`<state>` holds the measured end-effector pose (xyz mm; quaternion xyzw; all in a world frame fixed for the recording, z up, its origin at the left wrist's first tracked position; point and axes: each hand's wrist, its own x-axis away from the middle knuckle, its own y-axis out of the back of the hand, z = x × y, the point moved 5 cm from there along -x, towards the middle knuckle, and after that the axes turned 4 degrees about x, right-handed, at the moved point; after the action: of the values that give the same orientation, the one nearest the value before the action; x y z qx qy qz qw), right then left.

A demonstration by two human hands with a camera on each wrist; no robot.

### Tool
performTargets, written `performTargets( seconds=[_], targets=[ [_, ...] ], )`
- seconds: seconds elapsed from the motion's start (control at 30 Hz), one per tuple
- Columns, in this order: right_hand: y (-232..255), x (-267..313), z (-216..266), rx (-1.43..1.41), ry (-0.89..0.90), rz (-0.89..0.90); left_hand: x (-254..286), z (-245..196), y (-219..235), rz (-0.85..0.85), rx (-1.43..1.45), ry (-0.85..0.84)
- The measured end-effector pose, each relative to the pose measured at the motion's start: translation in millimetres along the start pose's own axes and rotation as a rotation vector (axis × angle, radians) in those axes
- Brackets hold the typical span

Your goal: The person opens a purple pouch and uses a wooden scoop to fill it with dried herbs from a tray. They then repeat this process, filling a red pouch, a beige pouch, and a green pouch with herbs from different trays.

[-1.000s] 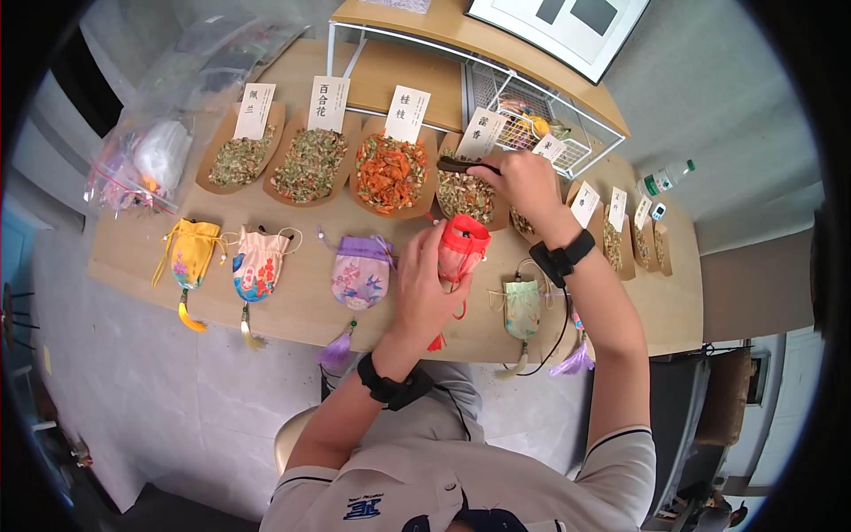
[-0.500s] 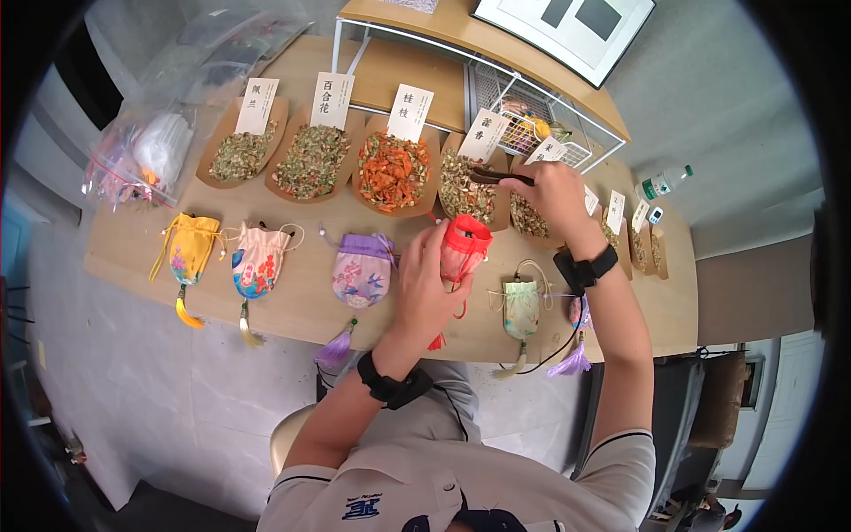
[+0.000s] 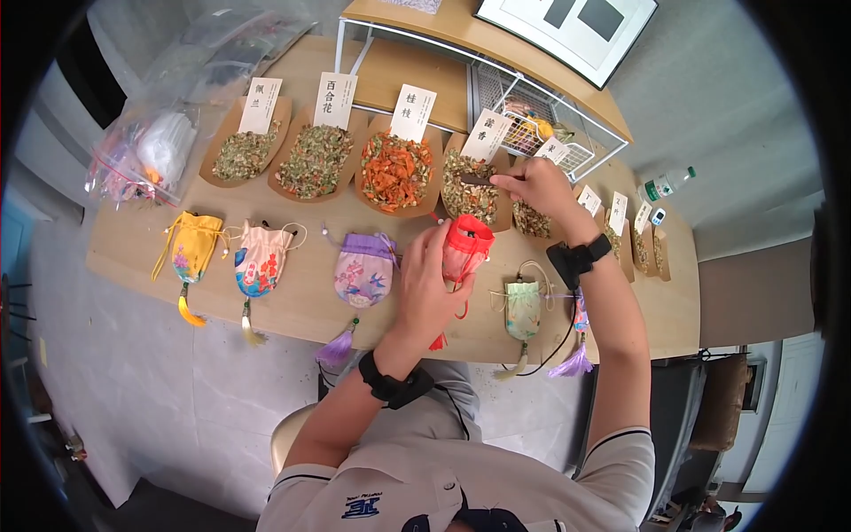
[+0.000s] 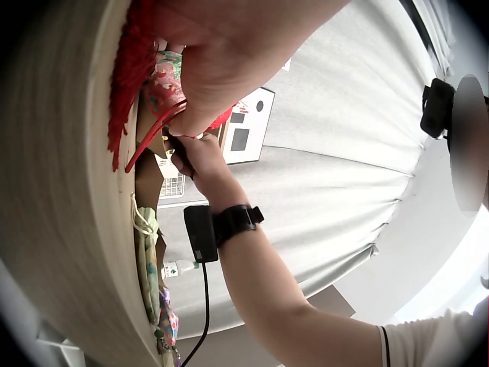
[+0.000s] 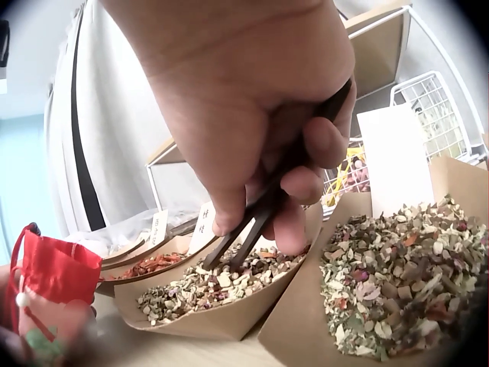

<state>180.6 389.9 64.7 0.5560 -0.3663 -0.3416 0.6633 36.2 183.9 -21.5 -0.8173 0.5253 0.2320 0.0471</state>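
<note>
My left hand (image 3: pixel 421 293) grips a red drawstring pouch (image 3: pixel 467 238) upright, its mouth open and facing up. Red cords and a red tassel (image 4: pixel 131 84) hang from the pouch. In my right hand (image 3: pixel 547 189) is a pair of dark tongs (image 5: pixel 263 200), pinched between thumb and fingers. The tongs' tips, slightly apart, reach down into chopped dried herbs (image 5: pixel 195 298) in a brown paper tray (image 5: pixel 218 326). That tray stands just beyond the pouch, with a white label card (image 3: pixel 487 135) at its back.
More herb trays line both sides, including one with orange pieces (image 3: pixel 394 173). Yellow (image 3: pixel 193 248), cream (image 3: pixel 260 262), purple (image 3: pixel 364 275) and green pouches (image 3: pixel 522 310) lie along the front edge. Behind are a shelf (image 3: pixel 496 40) and wire basket (image 3: pixel 576 160); plastic bags (image 3: pixel 146 164) sit left.
My right hand shifted right with the tongs, then a little back left, and the tips now sit lower in the herbs. My left hand keeps the red pouch in nearly the same place.
</note>
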Motion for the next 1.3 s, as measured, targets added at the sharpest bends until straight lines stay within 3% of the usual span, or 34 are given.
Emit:
performTargets(
  seconds=[0.27,0.47,0.77,0.97,1.07,1.3],
  targets=[
    [-2.6,2.6,10.7,0.121,0.046,-0.06,0.1,-0.5,-0.5,-0.003,-0.006,-0.017],
    [-6.1,10.1,17.8,0.104,0.113,-0.185,0.2,0.4,-0.8,-0.01,-0.027,-0.022],
    [-7.8,23.5,14.8,0.053,0.161,-0.272,-0.8,-1.0,0.3,-0.001,-0.025,-0.013],
    [-0.2,40.0,11.2,0.017,0.1,-0.266,-0.2,-1.7,0.0,0.006,-0.002,0.001],
    [-2.2,48.9,9.8,0.031,0.17,-0.334,-0.2,-0.9,-0.6,-0.007,-0.025,-0.016],
    [36.0,84.9,32.5,-0.111,0.272,-0.336,-0.2,-1.4,-0.1,-0.014,-0.033,-0.015]
  ],
)
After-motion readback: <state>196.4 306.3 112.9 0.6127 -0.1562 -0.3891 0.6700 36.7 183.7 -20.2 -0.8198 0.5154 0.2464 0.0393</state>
